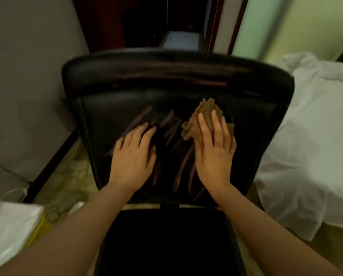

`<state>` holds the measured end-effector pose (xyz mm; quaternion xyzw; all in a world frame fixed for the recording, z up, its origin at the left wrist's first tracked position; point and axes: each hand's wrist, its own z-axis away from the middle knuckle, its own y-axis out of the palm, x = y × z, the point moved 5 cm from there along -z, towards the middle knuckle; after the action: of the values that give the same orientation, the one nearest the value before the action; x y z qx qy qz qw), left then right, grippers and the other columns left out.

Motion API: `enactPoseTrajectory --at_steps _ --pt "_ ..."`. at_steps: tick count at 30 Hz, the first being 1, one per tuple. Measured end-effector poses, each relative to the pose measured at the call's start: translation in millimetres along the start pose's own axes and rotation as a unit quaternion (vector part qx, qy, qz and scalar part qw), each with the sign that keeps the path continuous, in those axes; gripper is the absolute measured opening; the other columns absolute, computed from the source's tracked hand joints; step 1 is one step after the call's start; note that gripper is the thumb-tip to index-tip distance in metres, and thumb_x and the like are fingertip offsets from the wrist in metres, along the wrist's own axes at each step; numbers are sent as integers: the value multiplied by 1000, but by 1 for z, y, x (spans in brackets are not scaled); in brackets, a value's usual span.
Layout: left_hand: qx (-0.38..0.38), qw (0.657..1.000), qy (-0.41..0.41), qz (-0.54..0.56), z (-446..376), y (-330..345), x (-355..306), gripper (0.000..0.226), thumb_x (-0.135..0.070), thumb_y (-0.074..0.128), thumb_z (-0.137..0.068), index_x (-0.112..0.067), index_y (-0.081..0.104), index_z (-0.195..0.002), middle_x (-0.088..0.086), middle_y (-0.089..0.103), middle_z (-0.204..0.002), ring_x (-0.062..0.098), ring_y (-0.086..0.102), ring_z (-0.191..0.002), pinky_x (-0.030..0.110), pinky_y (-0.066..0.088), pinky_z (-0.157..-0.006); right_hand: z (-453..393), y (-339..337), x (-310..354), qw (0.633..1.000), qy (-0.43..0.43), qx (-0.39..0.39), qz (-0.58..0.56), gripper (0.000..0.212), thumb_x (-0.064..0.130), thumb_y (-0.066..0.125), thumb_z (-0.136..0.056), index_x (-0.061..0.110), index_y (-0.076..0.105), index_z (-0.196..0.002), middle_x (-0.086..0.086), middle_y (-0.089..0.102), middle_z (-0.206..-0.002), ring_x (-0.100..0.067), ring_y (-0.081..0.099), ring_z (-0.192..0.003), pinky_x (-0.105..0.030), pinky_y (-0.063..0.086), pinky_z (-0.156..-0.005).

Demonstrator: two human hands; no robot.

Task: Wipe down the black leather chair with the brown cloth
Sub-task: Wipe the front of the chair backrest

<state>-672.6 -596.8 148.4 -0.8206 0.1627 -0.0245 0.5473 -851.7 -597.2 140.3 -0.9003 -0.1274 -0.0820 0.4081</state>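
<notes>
The black leather chair [114,76] faces me, its backrest filling the middle of the view and its seat below between my forearms. Brownish streaks show on the glossy backrest panel. My right hand [214,152] presses the crumpled brown cloth [204,118] flat against the right half of the backrest, fingers spread over it. To the left of the cloth, my left hand [134,154] rests flat on the backrest with fingers apart, holding nothing.
A bed with a rumpled white sheet [310,136] stands close on the right. A grey wall [27,76] runs along the left. A white plastic bag [9,228] lies at lower left on the patterned floor. A dark doorway [162,22] opens behind the chair.
</notes>
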Motion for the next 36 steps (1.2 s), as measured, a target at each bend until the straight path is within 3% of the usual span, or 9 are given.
enactPoseTrajectory --at_steps 7,12,16,20,23,27,31,33,36 --pt "-118 991 50 26 -71 -50 38 44 -30 37 -89 -17 41 -131 9 49 -135 18 34 -128 33 22 -103 -69 23 50 987 115 -102 56 53 31 36 -88 17 38 -139 -11 41 -143 -26 25 -135 -55 19 -106" --pt "-164 982 82 38 -97 -68 59 43 -29 38 -89 -16 39 -130 11 48 -135 20 31 -128 39 18 -105 -57 68 142 997 -7 -59 47 56 34 41 -82 21 34 -135 1 32 -142 -20 27 -135 -52 19 -110" --pt "-188 980 51 49 -118 -77 73 46 -32 35 -92 -15 38 -134 11 42 -139 22 30 -132 42 11 -111 -54 58 93 990 -88 -84 76 49 27 44 -86 26 38 -135 0 44 -141 -22 34 -132 -47 21 -109" --pt "-169 983 -34 69 -124 -76 92 49 -35 32 -94 -13 36 -138 9 38 -145 23 28 -135 41 12 -113 -30 13 -16 962 184 -195 44 45 20 40 -90 19 37 -135 -12 38 -142 -28 29 -133 -54 22 -110" --pt "-133 989 -33 65 -122 -66 95 52 -36 30 -94 -11 36 -139 11 39 -144 26 32 -134 43 21 -111 -34 19 -12 912 331 -240 -21 49 25 37 -92 13 38 -140 -18 34 -147 -34 21 -139 -60 12 -111" --pt "-129 986 -51 93 -130 -67 97 51 -40 27 -94 -13 42 -135 9 46 -138 26 37 -130 42 24 -109 -72 45 88 982 122 -146 -9 50 29 39 -90 20 38 -139 -7 41 -145 -26 22 -138 -54 10 -112" --pt "-133 980 -36 143 -128 -72 106 57 -46 19 -92 -15 47 -131 6 50 -133 24 40 -127 41 26 -107 -93 43 98 994 -75 -61 54 50 32 42 -91 24 38 -140 0 35 -147 -19 23 -139 -46 9 -114" --pt "-123 976 -19 177 -129 -76 110 60 -47 18 -91 -15 49 -130 6 53 -130 23 42 -125 42 29 -106 -94 26 57 995 -10 -76 67 52 28 41 -90 22 38 -141 -1 30 -149 -19 21 -140 -42 5 -116" --pt "-115 966 -16 232 -130 -80 113 62 -50 18 -90 -15 50 -130 5 54 -129 18 42 -124 40 31 -107 -90 3 12 964 225 -141 32 56 31 33 -91 16 34 -144 -3 20 -153 -20 14 -142 -41 -2 -116"
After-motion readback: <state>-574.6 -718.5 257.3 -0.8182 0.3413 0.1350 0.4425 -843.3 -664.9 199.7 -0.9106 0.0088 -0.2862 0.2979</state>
